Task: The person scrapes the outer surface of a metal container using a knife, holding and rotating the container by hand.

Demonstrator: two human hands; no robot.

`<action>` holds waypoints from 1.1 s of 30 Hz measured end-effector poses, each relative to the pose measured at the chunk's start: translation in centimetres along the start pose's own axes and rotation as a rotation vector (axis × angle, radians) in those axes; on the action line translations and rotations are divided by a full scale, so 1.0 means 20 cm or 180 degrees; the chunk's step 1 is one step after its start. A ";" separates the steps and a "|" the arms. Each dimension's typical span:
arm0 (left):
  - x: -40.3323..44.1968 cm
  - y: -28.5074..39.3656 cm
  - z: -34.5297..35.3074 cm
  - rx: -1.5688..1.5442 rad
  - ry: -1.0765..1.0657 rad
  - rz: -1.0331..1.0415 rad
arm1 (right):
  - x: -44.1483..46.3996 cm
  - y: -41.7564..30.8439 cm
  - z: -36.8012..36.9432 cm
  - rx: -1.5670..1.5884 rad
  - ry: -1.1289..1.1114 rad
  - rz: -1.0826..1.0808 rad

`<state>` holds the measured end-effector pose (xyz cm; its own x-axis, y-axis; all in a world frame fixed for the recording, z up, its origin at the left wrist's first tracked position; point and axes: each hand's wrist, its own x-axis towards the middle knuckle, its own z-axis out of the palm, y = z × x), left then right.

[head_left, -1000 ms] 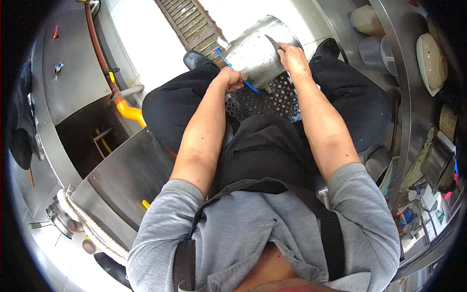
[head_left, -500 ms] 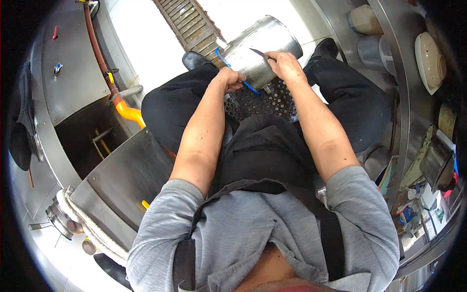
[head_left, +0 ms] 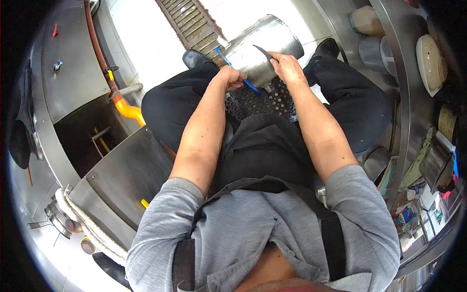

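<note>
A silver cylindrical metal pot (head_left: 262,39) lies on its side between the person's legs. A thin blue strip (head_left: 224,57) runs along its near-left end. My left hand (head_left: 232,79) is closed at that end, fingers curled round the blue strip. My right hand (head_left: 290,68) is closed on a dark, narrow blade that looks like a knife (head_left: 261,50); its handle is hidden in the fist. The blade lies across the pot's side, pointing up and left. Whether its edge touches the metal I cannot tell.
Under the pot is a black mat with round holes (head_left: 265,103). A slatted drain grate (head_left: 189,22) runs along the floor beyond. Steel counters (head_left: 68,63) and an orange pipe (head_left: 130,114) stand at left. Shelves at right hold bowls (head_left: 430,65) and pans.
The knife and my right hand have shifted very slightly to the right along the pot, and the blade's tip is a little higher. My left hand stays in place.
</note>
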<state>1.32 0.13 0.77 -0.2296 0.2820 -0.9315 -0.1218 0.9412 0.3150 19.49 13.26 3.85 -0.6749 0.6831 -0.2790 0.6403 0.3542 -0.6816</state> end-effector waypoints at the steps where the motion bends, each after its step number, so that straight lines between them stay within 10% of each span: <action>1: 0.00 0.00 0.00 0.0004 -0.0001 -0.0003 | -0.01 -0.02 -0.01 -0.0027 -0.0127 0.0027; 33: 0.00 -0.01 0.00 -0.0042 -0.0027 0.0119 | -0.03 -0.03 -0.02 -0.0088 -0.0373 0.0195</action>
<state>1.28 0.01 0.65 -0.2261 0.3187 -0.9205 -0.1260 0.9275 0.3520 19.67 12.84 4.81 -0.6714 0.6253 -0.3978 0.6905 0.3328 -0.6423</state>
